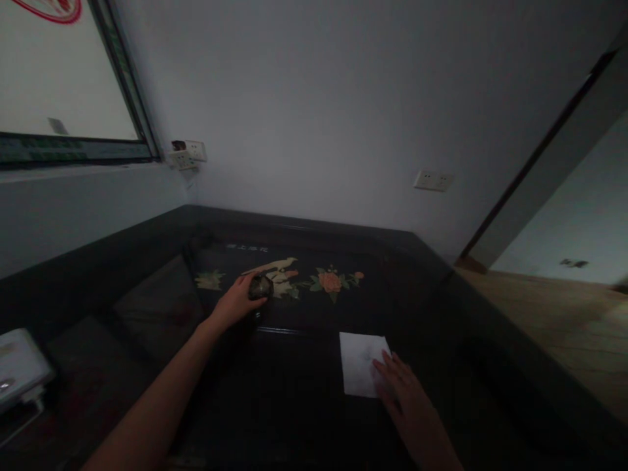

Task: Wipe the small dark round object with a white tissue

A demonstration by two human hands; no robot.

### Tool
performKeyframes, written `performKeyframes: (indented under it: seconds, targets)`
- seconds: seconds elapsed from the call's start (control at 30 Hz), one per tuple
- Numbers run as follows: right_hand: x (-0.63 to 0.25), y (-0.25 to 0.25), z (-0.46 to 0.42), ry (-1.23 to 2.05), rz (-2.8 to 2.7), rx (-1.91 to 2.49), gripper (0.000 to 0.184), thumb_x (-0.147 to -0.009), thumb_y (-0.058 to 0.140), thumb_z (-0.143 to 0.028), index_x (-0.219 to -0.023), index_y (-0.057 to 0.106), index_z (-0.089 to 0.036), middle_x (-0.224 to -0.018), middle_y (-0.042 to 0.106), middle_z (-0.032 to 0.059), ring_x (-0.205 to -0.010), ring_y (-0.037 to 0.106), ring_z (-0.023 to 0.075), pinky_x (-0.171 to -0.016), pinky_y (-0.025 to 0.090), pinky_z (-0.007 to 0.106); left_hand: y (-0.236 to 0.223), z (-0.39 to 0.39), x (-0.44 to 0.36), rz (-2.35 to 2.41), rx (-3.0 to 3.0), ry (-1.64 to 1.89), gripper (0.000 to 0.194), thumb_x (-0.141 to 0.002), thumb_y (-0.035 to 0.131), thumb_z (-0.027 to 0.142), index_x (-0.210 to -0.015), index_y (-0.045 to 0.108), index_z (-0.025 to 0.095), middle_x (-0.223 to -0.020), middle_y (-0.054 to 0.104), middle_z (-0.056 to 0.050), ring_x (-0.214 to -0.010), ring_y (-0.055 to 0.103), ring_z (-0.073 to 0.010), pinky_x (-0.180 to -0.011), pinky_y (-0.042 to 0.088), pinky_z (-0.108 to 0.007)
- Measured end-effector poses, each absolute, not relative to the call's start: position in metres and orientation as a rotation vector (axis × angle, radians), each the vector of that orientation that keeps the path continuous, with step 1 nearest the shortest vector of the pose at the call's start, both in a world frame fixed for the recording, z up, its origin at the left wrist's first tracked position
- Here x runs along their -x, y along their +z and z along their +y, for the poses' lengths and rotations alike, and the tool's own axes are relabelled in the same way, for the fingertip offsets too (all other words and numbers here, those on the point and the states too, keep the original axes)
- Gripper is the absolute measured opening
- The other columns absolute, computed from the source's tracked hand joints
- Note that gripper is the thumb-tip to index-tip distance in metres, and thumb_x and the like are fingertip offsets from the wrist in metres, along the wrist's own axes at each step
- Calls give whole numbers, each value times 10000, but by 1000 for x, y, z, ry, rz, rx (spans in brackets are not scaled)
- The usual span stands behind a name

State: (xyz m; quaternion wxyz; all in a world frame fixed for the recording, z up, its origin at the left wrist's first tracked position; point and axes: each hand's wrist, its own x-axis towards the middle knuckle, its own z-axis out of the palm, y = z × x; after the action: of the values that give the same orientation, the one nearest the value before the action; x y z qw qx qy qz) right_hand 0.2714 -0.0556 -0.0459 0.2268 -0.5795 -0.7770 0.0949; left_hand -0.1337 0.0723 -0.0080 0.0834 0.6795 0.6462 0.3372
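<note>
My left hand (236, 299) reaches over the dark table and grips a small, round, dark glass-like object (261, 287), thumb on the near side and fingers on the far side. Whether it is a cup or an ashtray I cannot tell. A square white sheet of paper (357, 366) lies flat nearer to me, on the right. The fingers of my right hand (398, 386) are stretched out and rest on the paper's right edge. Faint grey marks show near the middle of the sheet.
The glossy dark table (294, 399) has a flower-and-bird picture (330, 282) on its top and stands against a pale wall. A white device (22, 366) with a cable sits at the left edge. Wall sockets (434, 180) are above the table; wooden floor (564, 307) lies to the right.
</note>
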Motion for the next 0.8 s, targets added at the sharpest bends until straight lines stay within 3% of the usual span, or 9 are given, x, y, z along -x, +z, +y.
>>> performKeyframes:
  seconds: [0.13,0.23,0.4,0.53,0.6,0.8]
  targets:
    - [-207,-33,-65,374,-2335,1498,416,-877,484,-352,-1290,510,-304,-1418,420,46,-1343,300,307,-1071,294,553,-11,75,137,1967,-2061,880,720,-705,625,409,-1336,378,166,-1215,503,-144,-1111,532,-287,-938,426,-405]
    - [-163,-18,-62,496,-2505,1358,484,-834,575,-337,-1309,493,-285,-1444,375,83,-1333,303,340,-1047,337,520,-14,75,134,2004,-2071,872,707,-711,619,422,-1329,380,177,-1205,496,-136,-1084,544,-286,-922,436,-402]
    - [-111,7,-39,408,-2765,1050,433,-891,481,-377,-1316,473,-294,-1428,390,128,-1266,373,387,-961,369,569,-13,73,128,2014,-2089,850,695,-731,602,438,-1333,373,175,-1192,490,-142,-1078,549,-298,-901,443,-405]
    - [-77,10,-18,347,-2812,918,419,-911,437,-395,-1325,440,-331,-1459,348,86,-1345,247,365,-1036,261,587,-12,71,125,1991,-2087,870,691,-739,592,455,-1329,375,169,-1211,483,-149,-1085,547,-297,-887,450,-406]
    - [-61,5,-13,349,-2788,897,445,-918,407,-411,-1343,419,-279,-1459,345,96,-1360,218,345,-1055,247,570,-12,70,124,1990,-2077,889,686,-736,597,448,-1324,380,167,-1221,482,-152,-1095,541,-295,-883,453,-408]
    - [-35,-1,-12,277,-2718,924,493,-916,381,-471,-1355,388,-249,-1410,421,98,-1297,340,296,-1070,211,569,-15,72,122,1973,-2075,977,627,-766,576,383,-1321,369,180,-1239,489,-140,-1163,494,-288,-930,428,-414]
